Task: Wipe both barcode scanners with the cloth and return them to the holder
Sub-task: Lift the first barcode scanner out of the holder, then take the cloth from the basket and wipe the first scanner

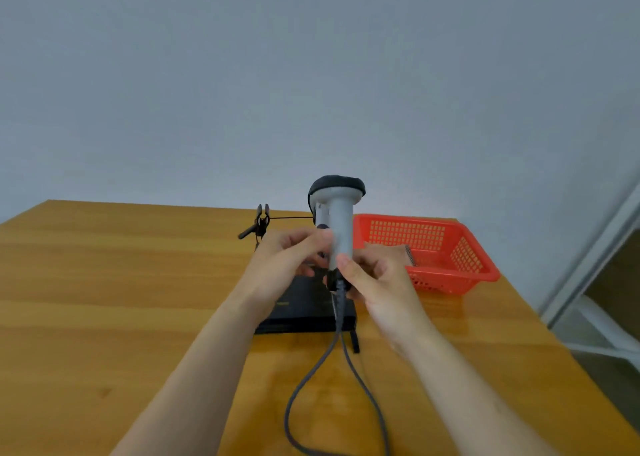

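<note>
The wooden desk [121,299] has bare open room across its left half. Its far edge meets the wall and its right edge slants close past the red basket [450,275], far right. A black flat box [304,313] lies mid-desk under the hands. Above it the scanner [341,220] stands upright, its grey handle below a black-capped head. The left hand [287,261] pinches the handle, and the right hand [377,279] has a closed grip round its lower end. A grey cable [294,400] loops toward the near edge. A black clip [261,221] stands far behind.
</note>
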